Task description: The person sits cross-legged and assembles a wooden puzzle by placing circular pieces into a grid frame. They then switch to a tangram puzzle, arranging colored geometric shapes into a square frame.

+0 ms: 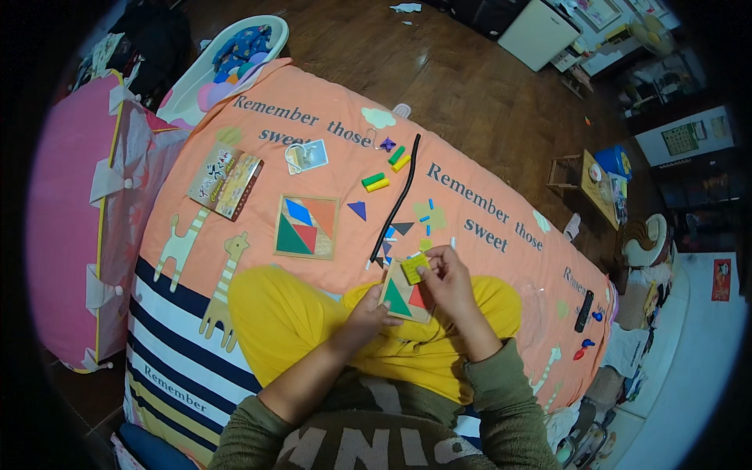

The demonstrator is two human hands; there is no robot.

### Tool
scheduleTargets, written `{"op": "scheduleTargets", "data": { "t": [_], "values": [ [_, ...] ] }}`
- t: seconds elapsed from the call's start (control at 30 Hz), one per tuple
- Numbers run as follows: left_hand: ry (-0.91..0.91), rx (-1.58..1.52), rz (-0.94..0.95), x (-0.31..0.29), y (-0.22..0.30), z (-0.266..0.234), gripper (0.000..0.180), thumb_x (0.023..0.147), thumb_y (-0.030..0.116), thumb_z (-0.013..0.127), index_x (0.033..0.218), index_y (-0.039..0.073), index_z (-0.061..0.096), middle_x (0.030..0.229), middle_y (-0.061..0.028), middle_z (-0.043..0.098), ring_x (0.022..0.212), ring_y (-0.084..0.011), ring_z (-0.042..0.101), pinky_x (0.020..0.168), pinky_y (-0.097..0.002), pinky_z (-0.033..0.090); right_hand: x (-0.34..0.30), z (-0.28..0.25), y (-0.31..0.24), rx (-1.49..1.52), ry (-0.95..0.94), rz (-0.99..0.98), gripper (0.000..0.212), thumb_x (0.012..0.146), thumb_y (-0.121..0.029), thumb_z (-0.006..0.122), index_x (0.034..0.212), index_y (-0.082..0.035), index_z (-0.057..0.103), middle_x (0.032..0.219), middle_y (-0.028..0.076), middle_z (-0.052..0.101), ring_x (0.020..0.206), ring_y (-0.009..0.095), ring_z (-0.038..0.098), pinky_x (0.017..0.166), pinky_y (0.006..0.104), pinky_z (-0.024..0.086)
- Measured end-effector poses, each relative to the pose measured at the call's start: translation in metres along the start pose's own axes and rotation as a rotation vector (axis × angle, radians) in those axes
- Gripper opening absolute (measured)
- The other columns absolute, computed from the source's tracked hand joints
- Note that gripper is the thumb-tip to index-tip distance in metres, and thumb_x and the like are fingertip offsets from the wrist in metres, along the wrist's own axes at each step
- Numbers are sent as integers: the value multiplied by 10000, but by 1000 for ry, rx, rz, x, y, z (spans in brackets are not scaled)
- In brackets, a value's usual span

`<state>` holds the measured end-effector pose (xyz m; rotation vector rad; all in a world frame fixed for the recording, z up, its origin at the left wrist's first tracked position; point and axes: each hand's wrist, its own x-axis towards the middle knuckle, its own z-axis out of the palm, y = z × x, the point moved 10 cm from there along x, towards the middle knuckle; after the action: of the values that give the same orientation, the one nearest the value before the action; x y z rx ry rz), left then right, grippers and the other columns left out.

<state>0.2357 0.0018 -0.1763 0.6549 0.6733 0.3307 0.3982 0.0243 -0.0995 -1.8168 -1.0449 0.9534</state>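
Over my lap, my left hand (366,317) is closed on the lower left edge of a small wooden tangram tray (424,314). Inside the tray lie a green triangle (397,299) and a red piece (417,296). My right hand (450,282) pinches a yellow piece with dark marks (415,268) at the tray's upper end; whether it touches the tray I cannot tell. A larger wooden tray (305,255) with blue, orange, green and red pieces rests on the bed to the left. Loose on the bedding are a purple triangle (357,210) and a dark grey triangle (403,228).
A long black strip (403,188) crosses the orange bedspread (501,188). Green rods (397,155) and yellow rods (377,186) lie beside it. Small blue sticks (430,204) are scattered nearby. Further left are a box (225,178) and a picture card (313,154); a black remote (583,311) lies far right.
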Motion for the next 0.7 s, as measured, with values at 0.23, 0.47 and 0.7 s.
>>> {"op": "scheduleTargets", "data": {
  "t": [0.23,0.47,0.7],
  "values": [
    [12,42,-50,2,-3,0,428,994,15,327,1421,34,303,1326,-126,488,1166,-232,568,901,-360,554,-22,15,-12,-382,134,-113,227,869,-108,699,1033,-28,563,772,71,651,667,121,615,604,257,482],
    [37,5,-35,8,-16,-9,402,1013,56,393,1409,83,330,1297,-96,516,1138,-211,579,889,-392,562,-18,11,-8,-146,160,-33,212,863,-64,689,1026,-11,564,784,39,594,683,94,560,618,246,468],
    [70,-72,-114,12,-57,-17,487,1005,47,419,1466,126,284,1322,-73,503,1112,-196,578,846,-366,566,71,93,-24,3,-168,-23,263,873,25,597,1134,37,571,821,38,600,665,106,593,576,245,490]
  ]
}}
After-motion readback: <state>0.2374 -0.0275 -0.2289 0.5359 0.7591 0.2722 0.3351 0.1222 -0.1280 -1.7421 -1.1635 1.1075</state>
